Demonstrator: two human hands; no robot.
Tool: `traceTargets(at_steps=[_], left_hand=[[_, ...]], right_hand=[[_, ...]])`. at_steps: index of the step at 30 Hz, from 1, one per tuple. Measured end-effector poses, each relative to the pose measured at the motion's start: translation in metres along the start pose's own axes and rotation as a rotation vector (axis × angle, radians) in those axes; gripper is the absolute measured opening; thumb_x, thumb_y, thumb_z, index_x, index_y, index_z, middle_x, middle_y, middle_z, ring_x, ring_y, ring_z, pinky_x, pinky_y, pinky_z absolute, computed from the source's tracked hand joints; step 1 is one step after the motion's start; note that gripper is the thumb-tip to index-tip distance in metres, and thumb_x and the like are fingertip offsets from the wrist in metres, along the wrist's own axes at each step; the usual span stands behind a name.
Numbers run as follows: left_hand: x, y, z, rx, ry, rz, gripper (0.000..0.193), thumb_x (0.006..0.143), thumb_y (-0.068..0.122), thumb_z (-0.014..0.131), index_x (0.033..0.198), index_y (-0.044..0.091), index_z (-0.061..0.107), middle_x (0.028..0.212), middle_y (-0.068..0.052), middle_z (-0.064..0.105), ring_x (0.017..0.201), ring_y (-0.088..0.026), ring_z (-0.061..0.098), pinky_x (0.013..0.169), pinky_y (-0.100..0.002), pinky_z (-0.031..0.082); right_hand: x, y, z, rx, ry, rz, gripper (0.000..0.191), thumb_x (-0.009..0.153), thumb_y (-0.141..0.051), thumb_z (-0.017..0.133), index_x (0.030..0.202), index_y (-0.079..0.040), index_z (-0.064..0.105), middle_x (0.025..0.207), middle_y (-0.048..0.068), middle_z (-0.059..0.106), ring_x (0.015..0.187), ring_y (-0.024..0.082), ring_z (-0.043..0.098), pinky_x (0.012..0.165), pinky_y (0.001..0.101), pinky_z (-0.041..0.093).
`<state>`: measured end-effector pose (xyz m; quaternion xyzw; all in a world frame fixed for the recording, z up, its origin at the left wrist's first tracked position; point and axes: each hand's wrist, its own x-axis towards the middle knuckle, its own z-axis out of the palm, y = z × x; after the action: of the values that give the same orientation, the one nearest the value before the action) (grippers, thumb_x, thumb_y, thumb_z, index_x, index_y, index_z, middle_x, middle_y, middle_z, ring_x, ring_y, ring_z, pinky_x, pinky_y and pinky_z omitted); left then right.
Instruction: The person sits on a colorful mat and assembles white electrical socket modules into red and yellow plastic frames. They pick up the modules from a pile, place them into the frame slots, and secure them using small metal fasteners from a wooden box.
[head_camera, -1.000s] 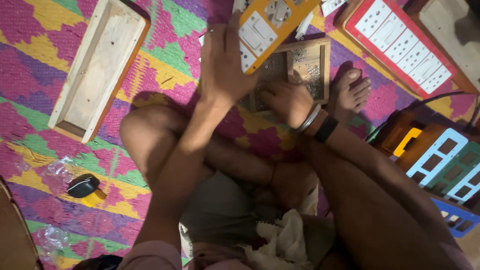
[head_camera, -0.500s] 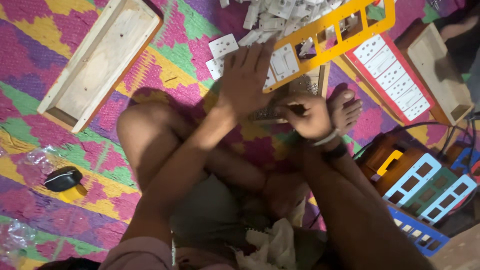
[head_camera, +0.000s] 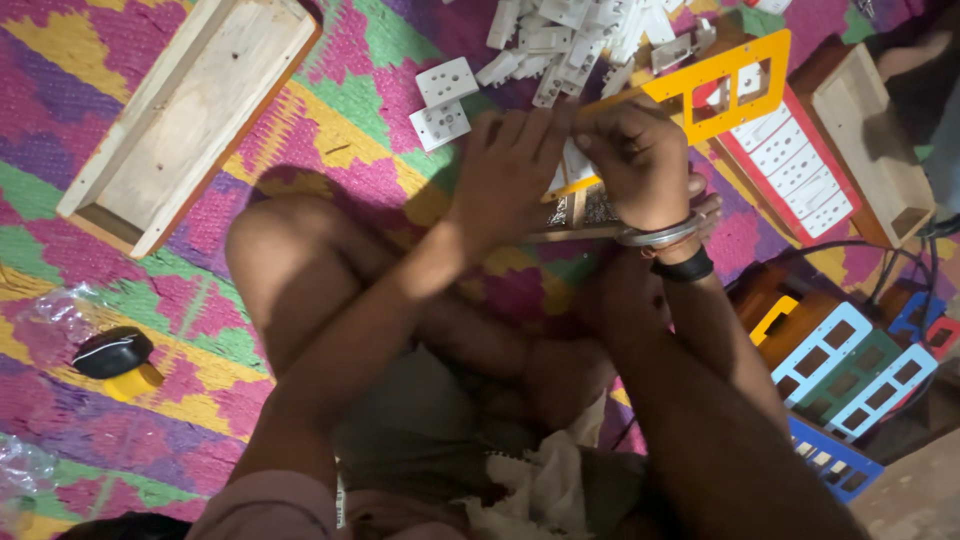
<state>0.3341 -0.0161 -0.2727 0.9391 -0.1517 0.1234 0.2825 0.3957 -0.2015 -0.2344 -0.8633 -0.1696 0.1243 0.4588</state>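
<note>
A bright woven mat (head_camera: 330, 130) covers the floor, with an open wooden box (head_camera: 180, 110) lying on it well apart from the hands. Nearer, a yellow plate (head_camera: 715, 85) with rectangular cut-outs is held tilted over a small wooden box (head_camera: 580, 215) between the knees. It looks thin, stiff and light (probably plastic, so likely to crack if bent), best gripped along its solid edge, not across the narrow bars. The left hand (head_camera: 510, 175) lies flat, fingers spread, pressing the plate's lower end; the right hand (head_camera: 640, 165) is curled shut, pinching its edge. White sockets (head_camera: 440, 100) lie loose just beyond.
</note>
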Motion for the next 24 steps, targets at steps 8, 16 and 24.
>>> traceTargets(at_steps=[8, 16, 24], left_hand=[[-0.005, 0.001, 0.008, -0.099, 0.031, 0.030, 0.081, 0.071, 0.025, 0.078, 0.140, -0.007, 0.050, 0.131, -0.018, 0.055, 0.125, -0.033, 0.052, 0.108, -0.050, 0.036], [-0.004, 0.007, 0.007, -0.099, 0.001, -0.015, 0.079, 0.069, 0.021, 0.079, 0.138, -0.004, 0.051, 0.128, -0.017, 0.055, 0.126, -0.032, 0.053, 0.112, -0.050, 0.036], [-0.001, 0.009, 0.002, -0.132, 0.013, -0.037, 0.091, 0.068, 0.024, 0.082, 0.147, -0.003, 0.045, 0.128, -0.014, 0.055, 0.124, -0.030, 0.053, 0.110, -0.047, 0.036]], right_hand=[[0.000, 0.005, 0.001, -0.002, -0.034, -0.008, 0.016, 0.091, 0.006, 0.080, 0.104, 0.000, 0.074, 0.098, 0.006, 0.069, 0.076, 0.008, 0.055, 0.067, 0.0237, 0.044], [-0.005, 0.020, -0.002, 0.090, -0.028, 0.023, 0.012, 0.093, 0.003, 0.081, 0.103, -0.001, 0.075, 0.098, 0.002, 0.067, 0.079, 0.005, 0.056, 0.069, 0.0205, 0.043], [-0.009, 0.029, 0.002, 0.030, 0.064, 0.035, 0.017, 0.095, -0.001, 0.085, 0.101, 0.000, 0.069, 0.086, 0.002, 0.057, 0.074, 0.006, 0.050, 0.064, 0.0217, 0.039]])
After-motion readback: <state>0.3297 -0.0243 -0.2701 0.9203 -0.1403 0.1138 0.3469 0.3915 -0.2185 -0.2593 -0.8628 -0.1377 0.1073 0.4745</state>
